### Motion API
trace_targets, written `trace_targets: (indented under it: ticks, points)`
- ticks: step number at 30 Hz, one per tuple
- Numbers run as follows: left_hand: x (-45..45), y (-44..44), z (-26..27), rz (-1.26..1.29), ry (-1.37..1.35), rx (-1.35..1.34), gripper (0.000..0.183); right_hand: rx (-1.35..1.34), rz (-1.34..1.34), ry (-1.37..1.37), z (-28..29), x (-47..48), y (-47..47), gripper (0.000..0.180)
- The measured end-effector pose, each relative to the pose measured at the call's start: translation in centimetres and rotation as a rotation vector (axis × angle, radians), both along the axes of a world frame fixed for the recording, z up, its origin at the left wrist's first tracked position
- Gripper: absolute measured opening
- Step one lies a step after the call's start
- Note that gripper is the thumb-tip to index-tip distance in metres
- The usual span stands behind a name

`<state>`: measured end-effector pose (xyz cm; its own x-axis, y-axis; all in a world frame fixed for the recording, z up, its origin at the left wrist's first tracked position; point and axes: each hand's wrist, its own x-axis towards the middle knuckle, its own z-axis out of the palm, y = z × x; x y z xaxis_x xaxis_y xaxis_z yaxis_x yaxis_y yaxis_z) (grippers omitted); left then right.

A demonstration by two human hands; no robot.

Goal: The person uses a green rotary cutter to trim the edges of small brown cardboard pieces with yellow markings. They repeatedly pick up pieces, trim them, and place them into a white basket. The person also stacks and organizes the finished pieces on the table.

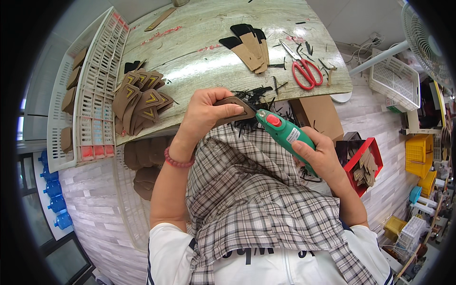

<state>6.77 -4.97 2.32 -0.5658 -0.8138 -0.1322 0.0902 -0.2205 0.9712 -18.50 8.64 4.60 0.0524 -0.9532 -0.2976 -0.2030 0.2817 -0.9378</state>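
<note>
My left hand [203, 112] pinches a brown, flat strap-like piece [233, 113] with a pointed, stitched end, thumb on top. My right hand [319, 153] grips a green handheld power cutter [286, 134] with a red switch. The cutter's nose meets the tip of the brown piece; its blade is mostly hidden there. Black trimmed scraps [262, 91] lie on the table edge and on my checked apron [245, 171] below the hands. To the left, brown pieces with yellow chevrons [142, 94] are heaped. Ahead lie several tan pieces with black ends [249, 50].
Red-handled scissors [302, 73] lie on the wood-grain table [199, 25] at right. A white plastic crate [98, 85] stands on its left side. A cardboard box [317, 115] and a red box of pieces [363, 167] sit to my right, with a fan [424, 39] beyond.
</note>
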Motion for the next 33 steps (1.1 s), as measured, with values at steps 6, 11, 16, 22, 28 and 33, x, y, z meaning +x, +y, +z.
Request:
trace_targets:
  ticks: [6, 11, 16, 22, 28, 33]
  points:
    - [0.1, -0.1, 0.3, -0.085, -0.179, 0.011, 0.008, -0.016, 0.014, 0.016, -0.4, 0.3, -0.2, 0.036]
    - [-0.4, 0.2, 0.4, -0.121, -0.201, 0.116, 0.009, -0.014, 0.018, 0.028, -0.5, 0.8, -0.6, 0.035]
    - [-1.3, -0.4, 0.4, -0.136, -0.182, 0.086, 0.011, -0.068, -0.069, 0.071, -0.9, 1.4, -1.4, 0.034]
    - [4.3, -4.2, -0.9, 0.790, 0.184, -0.143, 0.017, -0.074, -0.189, -0.005, -1.6, 1.4, -0.6, 0.032]
    - [0.7, 3.7, -6.4, 0.758, 0.414, 0.463, 0.029, -0.078, -0.182, 0.044, -2.9, 1.7, 0.1, 0.033]
    - [-2.8, 5.9, -4.7, 0.541, 0.516, 0.608, 0.025, -0.064, -0.170, 0.107, -3.1, 2.1, 0.8, 0.034]
